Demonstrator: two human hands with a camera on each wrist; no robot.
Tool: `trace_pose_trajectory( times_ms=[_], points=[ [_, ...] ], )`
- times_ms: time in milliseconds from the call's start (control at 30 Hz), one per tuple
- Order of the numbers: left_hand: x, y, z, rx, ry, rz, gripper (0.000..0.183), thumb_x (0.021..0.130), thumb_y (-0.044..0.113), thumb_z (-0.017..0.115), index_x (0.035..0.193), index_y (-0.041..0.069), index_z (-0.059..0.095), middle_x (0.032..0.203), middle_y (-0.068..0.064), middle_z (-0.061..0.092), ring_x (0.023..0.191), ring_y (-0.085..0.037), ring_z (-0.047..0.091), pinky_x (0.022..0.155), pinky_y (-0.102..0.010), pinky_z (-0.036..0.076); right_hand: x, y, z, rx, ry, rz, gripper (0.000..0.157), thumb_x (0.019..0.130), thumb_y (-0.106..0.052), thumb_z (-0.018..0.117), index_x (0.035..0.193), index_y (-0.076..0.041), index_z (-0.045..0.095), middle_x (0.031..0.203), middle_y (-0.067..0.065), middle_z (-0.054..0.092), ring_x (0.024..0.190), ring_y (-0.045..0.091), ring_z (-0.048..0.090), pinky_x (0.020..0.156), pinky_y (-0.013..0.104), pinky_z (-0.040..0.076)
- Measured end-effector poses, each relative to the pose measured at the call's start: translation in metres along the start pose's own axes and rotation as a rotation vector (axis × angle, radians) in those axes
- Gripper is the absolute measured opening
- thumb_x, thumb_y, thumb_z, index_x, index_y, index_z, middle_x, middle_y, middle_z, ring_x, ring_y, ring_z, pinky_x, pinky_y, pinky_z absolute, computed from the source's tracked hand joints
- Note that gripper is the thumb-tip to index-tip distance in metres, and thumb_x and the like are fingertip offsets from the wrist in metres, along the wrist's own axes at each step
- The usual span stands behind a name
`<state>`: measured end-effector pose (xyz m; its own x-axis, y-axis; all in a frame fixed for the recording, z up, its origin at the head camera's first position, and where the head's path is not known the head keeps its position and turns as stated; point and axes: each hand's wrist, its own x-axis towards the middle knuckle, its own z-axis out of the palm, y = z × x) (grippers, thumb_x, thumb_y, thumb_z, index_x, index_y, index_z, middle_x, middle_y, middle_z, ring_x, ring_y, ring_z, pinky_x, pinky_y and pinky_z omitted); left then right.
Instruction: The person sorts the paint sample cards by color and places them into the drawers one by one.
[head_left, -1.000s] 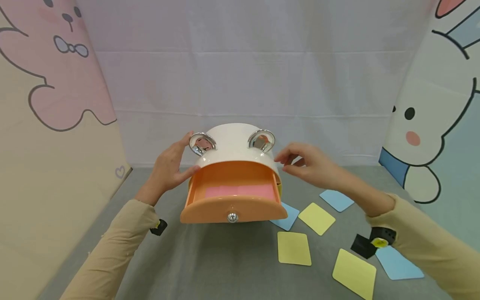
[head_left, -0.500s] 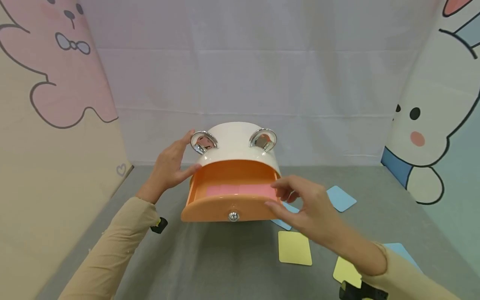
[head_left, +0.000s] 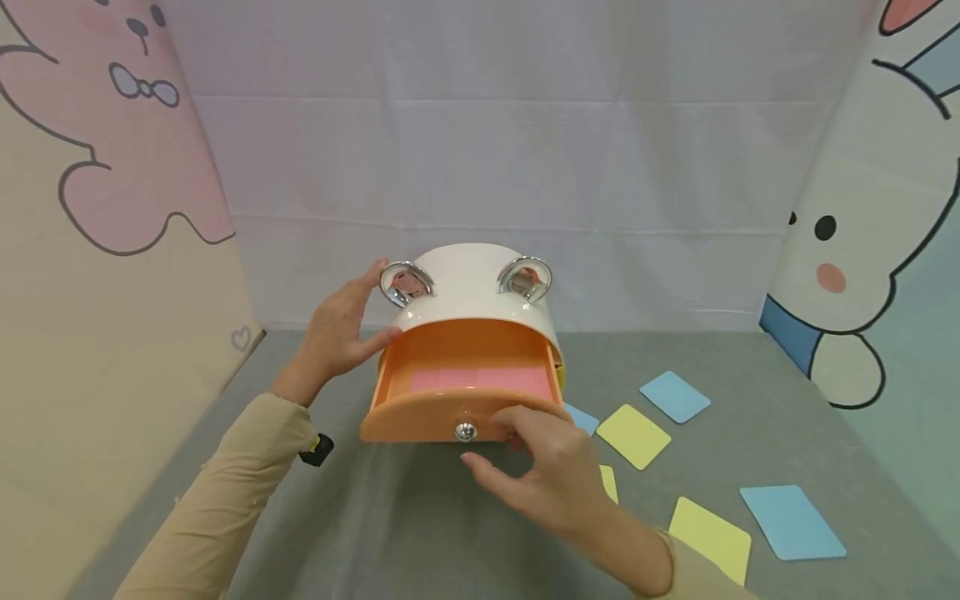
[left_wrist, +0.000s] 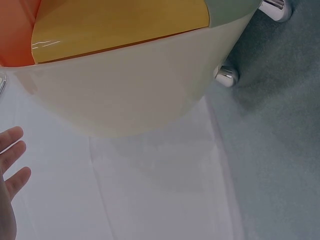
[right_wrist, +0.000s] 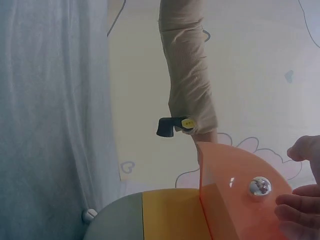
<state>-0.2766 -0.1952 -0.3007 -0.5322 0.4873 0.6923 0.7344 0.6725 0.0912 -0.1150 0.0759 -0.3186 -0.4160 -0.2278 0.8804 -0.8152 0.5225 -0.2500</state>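
A rounded white desktop drawer cabinet (head_left: 468, 283) with two silver ears stands in the middle of the head view. Its orange top drawer (head_left: 416, 417) is pulled out, and pink sheets (head_left: 480, 382) lie inside. My left hand (head_left: 333, 329) rests against the cabinet's left side, thumb at the front rim and fingers by the left ear. In front of the drawer, my right hand (head_left: 558, 471) has its thumb and fingers parted beside the silver knob (head_left: 466, 432). The right wrist view shows the fingertips right by the knob (right_wrist: 260, 186), with nothing pinched between them.
Blue cards (head_left: 675, 397) and yellow cards (head_left: 633, 437) lie scattered on the grey cloth (head_left: 360, 525) to the right. Yellow and green lower parts of the cabinet (left_wrist: 120, 25) show in the left wrist view. A pale curtain (head_left: 487, 167) hangs behind.
My right hand has come from beside the cabinet's right side, down and left past the drawer's edge to near the knob. The left hand and the drawer have stayed in place.
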Motion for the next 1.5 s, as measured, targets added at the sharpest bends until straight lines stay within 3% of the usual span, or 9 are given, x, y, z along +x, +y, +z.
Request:
trace_pose_trajectory(
  times_ms=[200, 400, 567, 900, 1267, 1500],
  points=[
    [0.001, 0.001, -0.001, 0.004, 0.006, 0.014, 0.088, 0.082, 0.071, 0.031, 0.144, 0.008, 0.023, 0.136, -0.014, 0.044, 0.113, -0.033, 0.048, 0.089, -0.052, 0.04, -0.007, -0.002, 0.017, -0.035, 0.048, 0.032, 0.024, 0.077, -0.034, 0.069, 0.079, -0.012, 0.06, 0.067, -0.006, 0.062, 0.05, 0.004, 0.053, 0.052, 0.013, 0.045],
    [0.001, 0.001, -0.001, 0.006, 0.01, 0.013, 0.089, 0.082, 0.071, 0.031, 0.144, 0.009, 0.024, 0.135, -0.014, 0.044, 0.113, -0.033, 0.048, 0.089, -0.052, 0.04, -0.013, -0.003, 0.029, -0.05, 0.045, 0.068, 0.022, 0.073, -0.026, 0.072, 0.081, -0.011, 0.059, 0.068, -0.006, 0.063, 0.049, 0.004, 0.052, 0.05, 0.012, 0.043],
    [0.001, 0.001, -0.001, 0.01, 0.008, 0.012, 0.089, 0.082, 0.071, 0.031, 0.144, 0.008, 0.023, 0.136, -0.015, 0.044, 0.113, -0.033, 0.048, 0.089, -0.052, 0.04, -0.014, -0.002, 0.036, -0.059, 0.067, 0.072, 0.015, 0.075, -0.019, 0.069, 0.081, -0.011, 0.058, 0.066, -0.005, 0.063, 0.048, 0.003, 0.053, 0.048, 0.012, 0.043],
    [0.002, 0.002, -0.002, 0.016, 0.009, 0.027, 0.089, 0.082, 0.071, 0.031, 0.144, 0.007, 0.024, 0.135, -0.015, 0.045, 0.113, -0.034, 0.048, 0.089, -0.052, 0.04, -0.014, -0.003, 0.04, -0.082, 0.118, 0.069, 0.011, 0.079, -0.019, 0.063, 0.082, -0.01, 0.059, 0.066, -0.005, 0.062, 0.047, 0.004, 0.052, 0.048, 0.012, 0.044],
    [0.003, 0.002, -0.005, 0.018, -0.003, 0.023, 0.09, 0.082, 0.072, 0.031, 0.143, 0.007, 0.025, 0.137, -0.013, 0.042, 0.113, -0.033, 0.048, 0.09, -0.051, 0.04, -0.013, -0.001, 0.041, -0.094, 0.094, 0.088, 0.012, 0.077, -0.018, 0.066, 0.082, -0.009, 0.059, 0.066, -0.004, 0.061, 0.048, 0.004, 0.052, 0.048, 0.013, 0.044],
    [0.003, 0.002, -0.005, 0.011, -0.007, 0.019, 0.09, 0.082, 0.071, 0.031, 0.143, 0.006, 0.026, 0.139, -0.013, 0.041, 0.115, -0.033, 0.047, 0.093, -0.05, 0.038, -0.008, 0.002, 0.043, -0.079, 0.126, 0.058, 0.013, 0.076, -0.015, 0.067, 0.084, -0.009, 0.059, 0.067, -0.003, 0.063, 0.047, 0.004, 0.052, 0.047, 0.011, 0.042]
  ],
)
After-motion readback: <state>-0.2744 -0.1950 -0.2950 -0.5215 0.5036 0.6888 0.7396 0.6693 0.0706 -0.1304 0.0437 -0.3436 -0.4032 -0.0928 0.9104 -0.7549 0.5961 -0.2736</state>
